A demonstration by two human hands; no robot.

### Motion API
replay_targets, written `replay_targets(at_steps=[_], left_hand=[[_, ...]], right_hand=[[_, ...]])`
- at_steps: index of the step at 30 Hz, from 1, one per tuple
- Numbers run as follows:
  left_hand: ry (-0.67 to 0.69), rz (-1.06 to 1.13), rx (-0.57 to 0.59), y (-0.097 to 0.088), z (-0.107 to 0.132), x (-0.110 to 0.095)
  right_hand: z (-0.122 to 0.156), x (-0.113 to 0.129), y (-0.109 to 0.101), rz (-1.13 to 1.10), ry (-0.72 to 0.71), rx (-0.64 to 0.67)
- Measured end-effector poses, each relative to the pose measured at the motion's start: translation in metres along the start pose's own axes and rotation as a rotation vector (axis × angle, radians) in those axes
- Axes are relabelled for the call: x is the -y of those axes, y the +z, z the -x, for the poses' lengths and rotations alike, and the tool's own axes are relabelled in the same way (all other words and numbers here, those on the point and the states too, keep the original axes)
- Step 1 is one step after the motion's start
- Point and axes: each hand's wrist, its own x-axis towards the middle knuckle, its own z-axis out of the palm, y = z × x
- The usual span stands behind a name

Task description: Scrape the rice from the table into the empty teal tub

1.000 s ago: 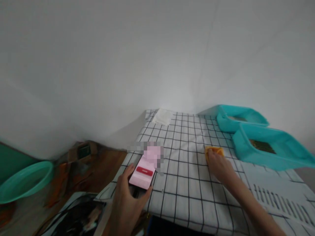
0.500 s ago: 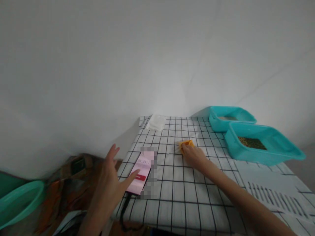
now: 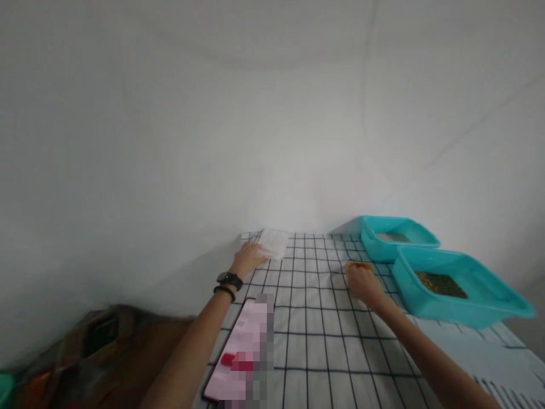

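Note:
My left hand reaches to the far left of the table, at the near-left edge of a flat, thin white stack. Its thumb stands apart from the fingers, and the fingertips meet the stack's edge. I cannot tell whether the stack is plastic bags or tissue. On the right, my right hand is closed on a small orange piece, perhaps cloth or a packet, mostly hidden by the fingers. It is low over the checked tablecloth, left of the turquoise trays.
Two turquoise trays stand at the right; the nearer contains green and tan grains. A phone with a pink screen lies near the left edge. A white slotted panel lies front right. The wall borders the table's back.
My left hand has moved from above the phone forward to the white stack. My right hand has shifted right with the orange piece. The view has tilted up.

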Motion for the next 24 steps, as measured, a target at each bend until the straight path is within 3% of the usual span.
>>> replay_targets(at_steps=[3, 6, 9, 13, 16, 18, 20, 24], left_hand=[[-0.035, -0.059, 0.019, 0.007, 0.009, 0.008], [-0.093, -0.087, -0.032, 0.007, 0.017, 0.008], [-0.172, -0.076, -0.130, 0.003, 0.018, 0.005], [-0.258, -0.005, -0.273, -0.003, 0.016, 0.006], [-0.324, 0.075, -0.374, -0.006, 0.016, 0.010], [-0.371, 0.134, -0.443, -0.006, 0.017, 0.013], [-0.410, 0.196, -0.508, -0.006, 0.018, 0.015], [-0.455, 0.307, -0.616, -0.003, 0.018, 0.017]], right_hand=[[-0.008, -0.004, 0.001, -0.007, -0.001, -0.016], [-0.024, 0.011, -0.002, -0.028, 0.007, -0.029], [-0.040, 0.054, -0.007, -0.079, -0.053, -0.040], [-0.042, 0.127, -0.017, -0.171, -0.243, -0.034], [-0.032, 0.153, -0.021, -0.226, -0.375, -0.017], [-0.029, 0.145, -0.019, -0.243, -0.403, -0.004], [-0.030, 0.118, -0.014, -0.235, -0.348, 0.003], [-0.048, 0.050, -0.001, -0.153, -0.054, -0.022]])
